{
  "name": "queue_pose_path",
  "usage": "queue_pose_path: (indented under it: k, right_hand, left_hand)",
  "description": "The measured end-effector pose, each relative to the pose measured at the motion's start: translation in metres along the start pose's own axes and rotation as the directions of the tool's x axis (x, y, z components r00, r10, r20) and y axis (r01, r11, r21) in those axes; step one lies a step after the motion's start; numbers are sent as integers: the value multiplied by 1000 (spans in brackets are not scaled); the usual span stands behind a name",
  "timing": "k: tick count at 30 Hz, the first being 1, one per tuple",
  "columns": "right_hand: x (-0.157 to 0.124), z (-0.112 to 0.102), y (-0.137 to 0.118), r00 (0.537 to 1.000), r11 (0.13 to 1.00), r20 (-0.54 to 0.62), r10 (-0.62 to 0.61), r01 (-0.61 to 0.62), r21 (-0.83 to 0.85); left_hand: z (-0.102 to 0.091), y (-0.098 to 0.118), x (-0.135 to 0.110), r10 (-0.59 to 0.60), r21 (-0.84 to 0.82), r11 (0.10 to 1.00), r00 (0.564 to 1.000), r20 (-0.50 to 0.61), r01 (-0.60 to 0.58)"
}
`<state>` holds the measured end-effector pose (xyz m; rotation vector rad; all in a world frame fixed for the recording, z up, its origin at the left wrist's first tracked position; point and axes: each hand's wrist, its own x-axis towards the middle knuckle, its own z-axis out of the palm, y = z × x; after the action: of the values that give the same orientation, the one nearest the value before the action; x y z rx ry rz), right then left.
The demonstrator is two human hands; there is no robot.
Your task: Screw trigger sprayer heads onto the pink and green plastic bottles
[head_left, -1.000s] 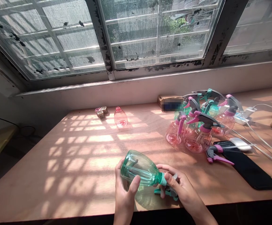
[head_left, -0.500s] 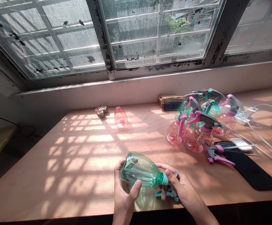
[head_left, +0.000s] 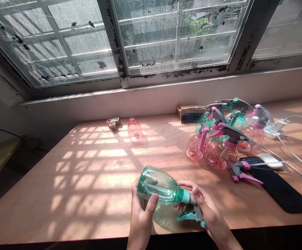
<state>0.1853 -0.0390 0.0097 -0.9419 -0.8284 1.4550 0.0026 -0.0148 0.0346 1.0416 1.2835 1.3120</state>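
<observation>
- Bottle (head_left: 160, 185) of clear green plastic, held on its side above the wooden table (head_left: 101, 211), near its front edge; it looks light, stiff-walled and rather slippery.
- Left hand (head_left: 142, 213) cups the broad, rounded base, thumb along the glossy wall: probably a sound hold.
- Right hand (head_left: 205, 205) grasps the grey-and-teal sprayer head (head_left: 199, 212), though fingers behind the neck are partly hidden, so their pressure is unclear.
- Collar (head_left: 185, 196), opaque teal, seems the firmest grip.
- Trigger (head_left: 187, 216), slim and curved, likely moves if squeezed.

Strong sunlight from the window (head_left: 164, 41) (some hazy glare there), lattice shadows across the table (head_left: 93, 194).
</observation>
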Motion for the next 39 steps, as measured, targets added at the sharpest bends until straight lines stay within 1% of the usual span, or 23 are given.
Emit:
queue_pose_path:
  k: [4, 15, 26, 30, 32, 36, 39]
  right_hand:
    - [1, 2, 1, 999, 1000, -43, 1, -2, -30]
    - [1, 5, 1, 998, 999, -58, 6, -8, -38]
    - [2, 7, 0, 998, 998, -64, -12, 7, -67]
    - [4, 6, 3, 989, 985, -119, -86, 66, -161]
    - [4, 5, 4, 984, 977, -147, -101, 70, -203]
    - [4, 3, 5, 988, 972, -137, -77, 44, -229]
    - [3, 2, 4, 990, 966, -108, -86, 56, -254]
  left_hand:
    - [0, -1, 1, 29, 6, 1000, 1000, -3, -29]
    - [-3, -1, 1, 14, 44, 999, 1000, 16, -14]
    - [-2, -2, 2, 39, 27, 999, 999, 3, -39]
    - [-2, -2, 1, 56, 22, 998, 998, -17, -55]
    - [-2, -4, 1, 61, 8, 998, 998, -33, -61]
    - [-3, -8, 2, 81, 5, 997, 995, -57, -80]
    - [-4, -7, 2, 69, 41, 997, 994, -86, -66]
